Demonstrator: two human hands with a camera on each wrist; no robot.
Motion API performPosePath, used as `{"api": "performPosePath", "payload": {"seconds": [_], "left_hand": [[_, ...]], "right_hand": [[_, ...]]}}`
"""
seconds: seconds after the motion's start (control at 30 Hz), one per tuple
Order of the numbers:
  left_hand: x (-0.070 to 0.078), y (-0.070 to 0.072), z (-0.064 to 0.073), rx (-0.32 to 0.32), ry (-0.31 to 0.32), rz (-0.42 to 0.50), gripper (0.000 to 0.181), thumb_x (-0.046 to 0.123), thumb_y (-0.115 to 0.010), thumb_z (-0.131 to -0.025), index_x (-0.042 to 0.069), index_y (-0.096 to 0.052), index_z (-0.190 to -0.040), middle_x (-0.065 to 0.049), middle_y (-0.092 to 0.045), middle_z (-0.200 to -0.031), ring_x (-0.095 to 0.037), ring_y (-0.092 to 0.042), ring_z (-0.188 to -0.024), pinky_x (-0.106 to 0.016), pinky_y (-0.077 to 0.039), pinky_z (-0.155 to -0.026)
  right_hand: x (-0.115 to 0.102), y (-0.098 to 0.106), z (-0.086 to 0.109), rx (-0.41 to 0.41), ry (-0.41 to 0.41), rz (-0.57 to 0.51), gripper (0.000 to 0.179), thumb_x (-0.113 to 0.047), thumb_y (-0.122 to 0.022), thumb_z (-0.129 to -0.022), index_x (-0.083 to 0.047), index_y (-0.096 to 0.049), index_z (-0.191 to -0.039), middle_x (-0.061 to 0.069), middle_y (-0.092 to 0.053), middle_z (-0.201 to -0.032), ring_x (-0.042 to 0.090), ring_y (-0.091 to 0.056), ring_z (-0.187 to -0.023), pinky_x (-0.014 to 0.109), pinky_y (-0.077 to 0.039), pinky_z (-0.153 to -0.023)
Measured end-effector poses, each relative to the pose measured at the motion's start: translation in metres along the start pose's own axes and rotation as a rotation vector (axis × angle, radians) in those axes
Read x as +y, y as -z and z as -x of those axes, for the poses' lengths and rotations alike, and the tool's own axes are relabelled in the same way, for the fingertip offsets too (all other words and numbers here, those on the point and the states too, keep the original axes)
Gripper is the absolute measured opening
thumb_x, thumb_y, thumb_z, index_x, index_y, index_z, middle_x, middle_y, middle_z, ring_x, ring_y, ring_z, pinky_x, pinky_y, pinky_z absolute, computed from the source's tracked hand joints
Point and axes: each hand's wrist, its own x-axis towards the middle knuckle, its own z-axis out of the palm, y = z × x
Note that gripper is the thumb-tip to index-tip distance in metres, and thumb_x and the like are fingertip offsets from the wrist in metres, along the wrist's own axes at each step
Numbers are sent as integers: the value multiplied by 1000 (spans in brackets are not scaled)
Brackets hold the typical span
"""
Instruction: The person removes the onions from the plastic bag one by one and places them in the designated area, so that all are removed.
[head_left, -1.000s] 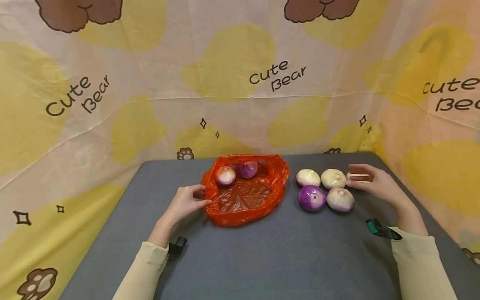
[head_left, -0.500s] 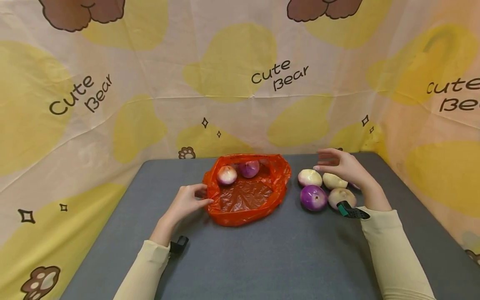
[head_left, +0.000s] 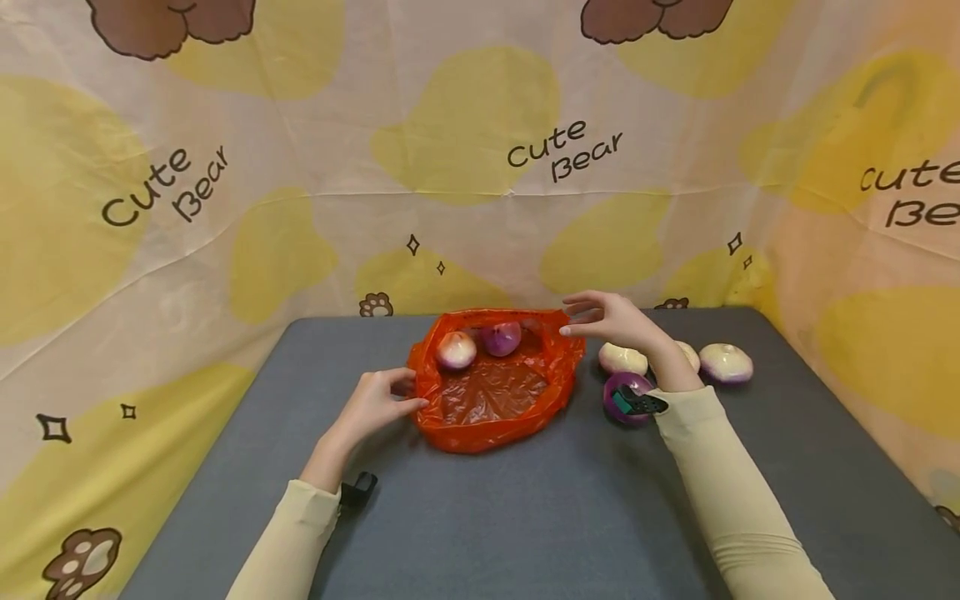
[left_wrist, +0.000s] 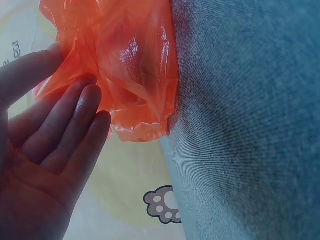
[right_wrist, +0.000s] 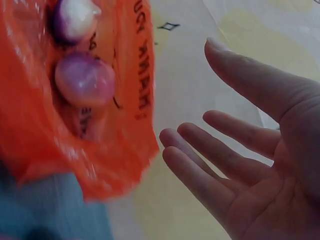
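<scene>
An orange-red plastic bag (head_left: pixel 480 439) stands with its mouth wide and its rim rolled out. Inside lie two purple-and-white onions, one pale-topped (head_left: pixel 455 351) and one purple (head_left: pixel 501 338). My left hand (head_left: pixel 377 403) pinches the bag's left rim between thumb and fingers, seen close up in the left wrist view. Over the bag's right rear rim hovers my right hand (head_left: pixel 611 321), its fingers spread and loosely bent around nothing. In the right wrist view those fingers (right_wrist: pixel 215 187) are bare, with the bag (right_wrist: pixel 135 100) just beyond them.
Right of the bag sit several more onions: a pale one (head_left: pixel 622 359), a purple one (head_left: pixel 626 392) partly behind the wrist strap (head_left: pixel 637 402), and another pale one (head_left: pixel 726 363) farther right. My right forearm covers part of that group. A printed cloth (head_left: pixel 465 167) hangs behind the grey table (head_left: pixel 480 525).
My right hand has moved left from the rightmost onion, across the group, to the bag's right rim, carrying nothing. The left hand and the bag stay as they were.
</scene>
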Motion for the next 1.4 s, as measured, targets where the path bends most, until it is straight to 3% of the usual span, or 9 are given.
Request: {"api": "performPosePath", "payload": {"seconds": [0.17,0.47,0.73,1.0,1.4], "left_hand": [[0,0,0,6,-14,-7,36,24,-79,-77,6,-69,-107,-6,-73,-93,-18,-69,-85,-39,-57,-77],[0,-2,0,2,-18,-10,34,23,-79,-78,7,-69,-106,-5,-72,-92,-16,-68,-84,-37,-57,-77],[-2,-4,3,-7,-1,-7,36,23,-79,-77,5,-69,-108,-5,-72,-94,-17,-68,-86,-37,-57,-78],[-1,-4,0,0,-14,2,35,22,-79,-77,7,-69,-107,-5,-73,-94,-15,-68,-84,-35,-57,-77],[-1,-5,-1,-7,-23,7,34,23,-79,-77,8,-69,-106,-4,-72,-92,-15,-68,-83,-38,-57,-76]], "right_hand": [[-8,-14,-20,-51,-15,12,62,-41,-73,-81,-15,-53,-133,14,-56,-132,35,-54,-120,51,-44,-100],[-7,-44,-55,-153,-31,29,61,-35,-73,-82,-6,-53,-132,14,-59,-130,30,-53,-121,47,-41,-105],[1,-63,-69,-142,-92,112,64,-37,-73,-82,-5,-51,-133,14,-53,-135,32,-49,-124,48,-40,-105],[5,-69,-77,-75,-62,186,64,-33,-73,-82,-5,-50,-133,16,-52,-135,32,-50,-122,48,-40,-104],[1,-83,-89,-65,-81,153,66,-29,-74,-82,-3,-46,-135,17,-52,-135,33,-48,-126,46,-41,-104]]}}
